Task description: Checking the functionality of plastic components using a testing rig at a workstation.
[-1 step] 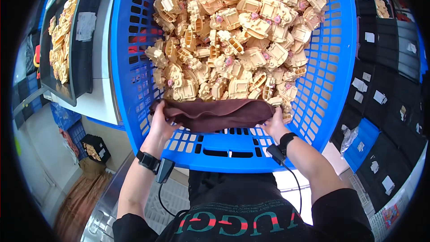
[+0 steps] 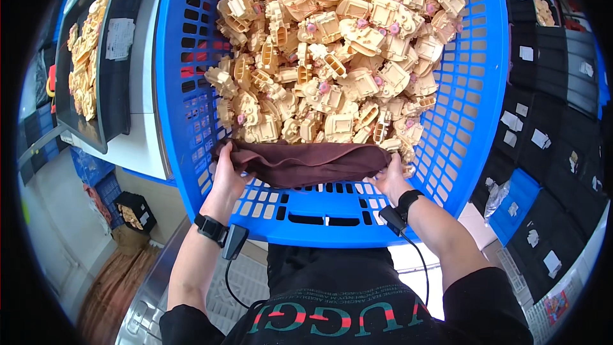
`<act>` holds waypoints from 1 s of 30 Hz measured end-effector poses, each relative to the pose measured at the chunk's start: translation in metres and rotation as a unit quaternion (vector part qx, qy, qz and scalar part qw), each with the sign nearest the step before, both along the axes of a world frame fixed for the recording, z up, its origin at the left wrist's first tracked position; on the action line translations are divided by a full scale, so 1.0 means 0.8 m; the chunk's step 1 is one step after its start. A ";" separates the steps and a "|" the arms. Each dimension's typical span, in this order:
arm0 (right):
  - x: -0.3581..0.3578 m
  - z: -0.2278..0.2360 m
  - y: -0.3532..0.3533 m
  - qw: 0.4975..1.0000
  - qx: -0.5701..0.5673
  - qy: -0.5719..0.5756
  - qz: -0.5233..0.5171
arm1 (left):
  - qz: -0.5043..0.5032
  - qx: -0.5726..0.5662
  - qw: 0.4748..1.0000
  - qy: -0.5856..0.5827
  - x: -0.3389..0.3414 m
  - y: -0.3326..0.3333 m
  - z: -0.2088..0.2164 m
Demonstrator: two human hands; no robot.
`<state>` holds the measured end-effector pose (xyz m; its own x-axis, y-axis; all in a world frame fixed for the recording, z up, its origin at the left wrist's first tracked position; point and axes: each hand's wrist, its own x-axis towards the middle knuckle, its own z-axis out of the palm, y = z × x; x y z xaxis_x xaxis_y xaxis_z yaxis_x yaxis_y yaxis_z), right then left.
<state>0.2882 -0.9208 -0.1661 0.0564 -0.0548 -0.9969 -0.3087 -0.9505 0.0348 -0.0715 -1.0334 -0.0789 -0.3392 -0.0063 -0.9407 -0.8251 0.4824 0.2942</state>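
A dark brown cloth [image 2: 306, 163] is stretched sideways between my two hands, over the near end of a large blue plastic basket [image 2: 319, 235]. My left hand [image 2: 228, 172] grips its left end, and my right hand [image 2: 391, 177] grips its right end. Beyond the cloth, a heap of cream-coloured moulded plastic parts [image 2: 338, 83], some with pink spots, fills the basket. The cloth's far edge lies against the nearest parts and hides some of them. Each wrist wears a black band with a small dark device.
To the left, a black tray [image 2: 118, 45] with more cream parts rests on a white surface. Many black crates [image 2: 536, 108] with paper labels line the right side, beside a blue lid-like panel [image 2: 520, 204]. At lower left, a small black box [image 2: 135, 212] holds parts near a brown cover.
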 end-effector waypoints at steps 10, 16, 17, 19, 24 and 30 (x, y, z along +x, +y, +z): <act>-0.007 0.017 0.037 0.996 0.011 0.080 0.031 | -0.083 0.039 0.996 0.004 -0.015 0.042 -0.047; -0.035 0.036 0.048 0.989 0.006 0.130 0.065 | -0.181 0.081 0.980 -0.028 -0.018 0.040 -0.040; -0.037 0.038 0.048 0.990 0.015 0.127 0.064 | -0.191 0.075 0.978 -0.043 -0.017 0.040 -0.038; -0.040 0.035 0.052 0.986 0.030 0.149 0.075 | -0.225 0.112 0.966 -0.052 -0.018 0.038 -0.030; -0.042 0.013 0.053 0.983 0.022 0.166 0.077 | -0.515 0.197 0.832 -0.056 -0.046 0.042 -0.005; -0.028 -0.008 0.040 0.981 0.087 0.165 0.043 | -0.544 0.043 0.838 0.018 -0.047 0.039 -0.019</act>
<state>0.2661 -0.8886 -0.1727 -0.2742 0.1093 -0.9554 -0.2268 -0.9728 -0.0462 -0.1087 -1.0020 -0.0938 -0.1276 0.3914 -0.9113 0.1003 0.9192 0.3808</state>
